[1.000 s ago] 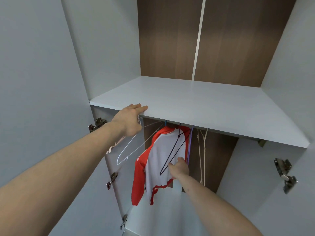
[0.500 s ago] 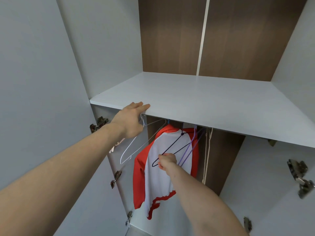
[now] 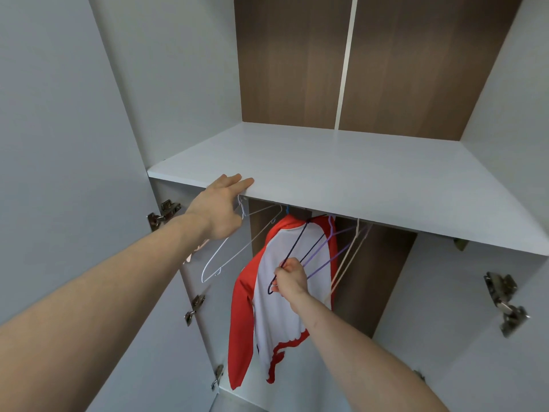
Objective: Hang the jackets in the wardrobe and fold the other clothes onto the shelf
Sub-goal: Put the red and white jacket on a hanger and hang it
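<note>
A: Since a moment ago, we are seeing the right hand (image 3: 289,278) having pulled the dark hanger (image 3: 292,252) further out and to the left, and the purple hangers (image 3: 326,251) are now swinging along with it.

B: We are agreeing. Its grip is pinching the lower corner of the dark hanger, fingers curled round the wire.

A: And the left hand (image 3: 218,209)?

B: We are finding it resting on the front edge of the shelf (image 3: 341,171), fingers straight and lying on top, holding nothing.

A: We are looking at the jacket (image 3: 276,295) now: white body, red sleeves and red trim along the hem, hanging under the shelf, just behind the right hand. The rail itself is hiding from us.

B: To its left a white wire hanger (image 3: 237,248) is tilting, bare. To its right cream hangers (image 3: 350,257) are dangling beside the purple ones.

A: We are noting that these loose hangers are crowding across the front of the jacket's shoulder.

B: Metal hinges (image 3: 505,301) are sitting on the open wardrobe sides, and a brown back panel (image 3: 401,60) is standing behind the shelf.
</note>
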`<control>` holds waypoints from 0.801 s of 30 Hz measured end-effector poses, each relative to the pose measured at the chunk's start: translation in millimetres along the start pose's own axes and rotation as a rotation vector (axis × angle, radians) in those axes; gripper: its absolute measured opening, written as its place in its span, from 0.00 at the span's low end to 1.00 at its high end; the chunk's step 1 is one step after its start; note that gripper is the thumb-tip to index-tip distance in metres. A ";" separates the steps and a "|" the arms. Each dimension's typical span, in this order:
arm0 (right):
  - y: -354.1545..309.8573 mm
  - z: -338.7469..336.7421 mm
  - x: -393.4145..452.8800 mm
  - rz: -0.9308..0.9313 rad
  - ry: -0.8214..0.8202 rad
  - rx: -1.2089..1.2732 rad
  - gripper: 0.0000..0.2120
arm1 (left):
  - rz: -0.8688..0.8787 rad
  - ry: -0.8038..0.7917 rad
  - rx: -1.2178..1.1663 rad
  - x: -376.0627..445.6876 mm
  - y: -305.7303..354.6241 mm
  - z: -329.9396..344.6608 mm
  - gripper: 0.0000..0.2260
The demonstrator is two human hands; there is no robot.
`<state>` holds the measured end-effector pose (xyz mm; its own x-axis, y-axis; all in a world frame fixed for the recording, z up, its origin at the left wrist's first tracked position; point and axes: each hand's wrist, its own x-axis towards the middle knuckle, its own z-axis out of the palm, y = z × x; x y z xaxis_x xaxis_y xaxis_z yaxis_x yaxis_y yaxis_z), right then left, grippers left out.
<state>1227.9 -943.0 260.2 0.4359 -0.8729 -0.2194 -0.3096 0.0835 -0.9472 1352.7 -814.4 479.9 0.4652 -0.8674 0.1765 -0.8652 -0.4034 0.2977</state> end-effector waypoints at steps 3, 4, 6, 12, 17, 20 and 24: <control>-2.9 -4.0 -7.9 -0.022 -0.059 -0.014 0.02 | -0.003 -0.005 -0.011 -1.9 2.1 1.9 0.37; -3.4 -5.1 -12.4 -0.030 -0.081 -0.028 0.01 | -0.005 -0.012 -0.015 -3.4 4.1 2.2 0.38; -4.9 -6.5 -24.0 -0.028 -0.094 -0.045 0.02 | -0.009 -0.029 -0.012 -7.0 8.2 2.7 0.38; 1.6 -6.7 -81.8 0.056 -0.222 0.064 0.04 | 0.036 0.003 -0.049 -55.6 6.7 9.0 0.40; 24.0 -0.1 -131.4 0.124 -0.334 0.096 0.05 | -0.043 -0.046 -0.212 -185.6 -24.3 65.1 0.36; 41.0 10.0 -170.0 0.153 -0.394 0.087 0.04 | -0.179 -0.096 -0.277 -276.3 -55.7 90.1 0.33; 76.6 26.4 -234.2 0.217 -0.507 0.000 0.06 | -0.373 -0.169 -0.295 -399.7 -87.2 105.4 0.28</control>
<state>1124.4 -719.5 232.9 0.7144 -0.4946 -0.4949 -0.4377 0.2359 -0.8676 1222.5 -463.2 284.5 0.6747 -0.7248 -0.1396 -0.5447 -0.6166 0.5684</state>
